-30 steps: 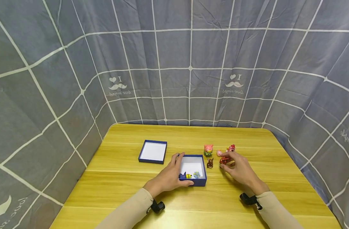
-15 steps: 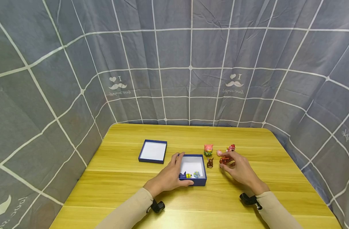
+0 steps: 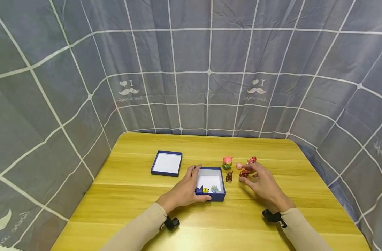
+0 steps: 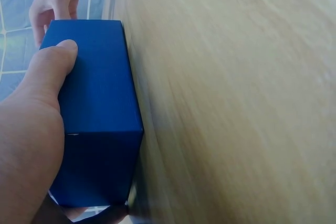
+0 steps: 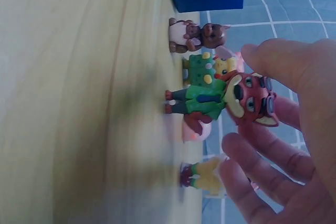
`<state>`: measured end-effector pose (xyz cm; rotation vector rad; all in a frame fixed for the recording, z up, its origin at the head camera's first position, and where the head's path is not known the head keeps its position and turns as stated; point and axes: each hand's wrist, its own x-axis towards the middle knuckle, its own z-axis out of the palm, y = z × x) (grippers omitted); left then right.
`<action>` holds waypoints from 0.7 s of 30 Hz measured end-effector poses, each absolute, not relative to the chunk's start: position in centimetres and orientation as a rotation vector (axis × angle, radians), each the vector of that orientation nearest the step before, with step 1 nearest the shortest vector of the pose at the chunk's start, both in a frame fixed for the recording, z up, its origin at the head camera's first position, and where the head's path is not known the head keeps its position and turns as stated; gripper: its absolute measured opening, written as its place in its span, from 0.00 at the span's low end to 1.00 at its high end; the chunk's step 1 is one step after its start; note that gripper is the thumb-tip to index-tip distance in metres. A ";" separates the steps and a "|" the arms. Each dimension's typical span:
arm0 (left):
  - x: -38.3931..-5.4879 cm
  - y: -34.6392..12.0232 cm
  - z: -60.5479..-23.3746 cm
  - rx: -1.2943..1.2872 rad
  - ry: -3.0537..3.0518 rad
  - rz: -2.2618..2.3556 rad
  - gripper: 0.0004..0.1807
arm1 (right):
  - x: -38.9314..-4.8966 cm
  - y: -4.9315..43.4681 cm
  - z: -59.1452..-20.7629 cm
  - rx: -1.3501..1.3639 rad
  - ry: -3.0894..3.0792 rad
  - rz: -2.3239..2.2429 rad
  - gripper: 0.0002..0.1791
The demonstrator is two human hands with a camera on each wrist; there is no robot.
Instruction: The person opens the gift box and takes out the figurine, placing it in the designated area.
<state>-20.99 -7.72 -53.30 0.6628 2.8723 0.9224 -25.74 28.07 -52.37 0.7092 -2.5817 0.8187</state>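
Note:
My left hand [image 3: 186,190] grips the blue box [image 3: 218,197] at its left side, thumb pressed on the near wall [image 4: 100,77] and fingers along the far left. Inside the box's white interior lie a blue-and-yellow figurine [image 3: 205,190] and a light-blue figurine [image 3: 214,189]. To the right, my right hand [image 3: 264,184] is spread round a red fox figurine [image 5: 205,100] in a green shirt. In the right wrist view a gap shows between the thumb and the fox's head; its other fingers are behind the head. The fox stands upright, its feet at the tabletop.
Near the fox stand a brown kangaroo-like figurine [image 3: 229,176], a pink-and-green figurine [image 3: 227,162], a small pink one [image 3: 239,165] and a pink-and-red one [image 3: 252,160]. A blue box lid [image 3: 167,163], white inside up, lies back left on the wooden table [image 3: 131,202]. A grey checked curtain [image 3: 191,87] surrounds it.
The head view has shifted slightly, so the table sits a little higher in it. Both hands keep nearly the same pose at the box and the fox figurine.

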 end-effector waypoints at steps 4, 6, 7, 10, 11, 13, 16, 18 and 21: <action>-21.1 -7.6 -53.3 0.660 2.859 0.949 0.74 | -25.5 27.9 -51.8 0.720 -2.512 0.769 0.24; -21.1 -7.6 -53.3 0.651 2.852 0.973 0.75 | -25.6 27.7 -51.3 0.736 -2.470 0.740 0.24; -21.1 -7.7 -53.2 0.647 2.851 0.984 0.75 | -25.6 27.5 -50.9 0.749 -2.445 0.727 0.24; -21.1 -7.8 -52.9 0.652 2.844 1.013 0.77 | -25.6 26.8 -49.7 0.812 -2.360 0.702 0.25; -21.1 -7.9 -52.8 0.658 2.842 1.020 0.78 | -25.6 26.4 -49.4 0.844 -2.334 0.692 0.25; -21.1 -8.0 -52.6 0.680 2.833 1.031 0.79 | -25.4 25.7 -48.7 0.910 -2.303 0.686 0.25; -21.1 -8.4 -52.6 0.699 2.811 1.044 0.80 | -25.0 24.5 -47.9 1.006 -2.316 0.670 0.25; -21.0 -8.6 -52.7 0.697 2.792 1.053 0.80 | -24.8 23.7 -47.5 1.065 -2.363 0.667 0.25; -21.0 -9.0 -52.9 0.697 2.774 1.060 0.80 | -24.6 22.6 -47.2 1.142 -2.446 0.658 0.24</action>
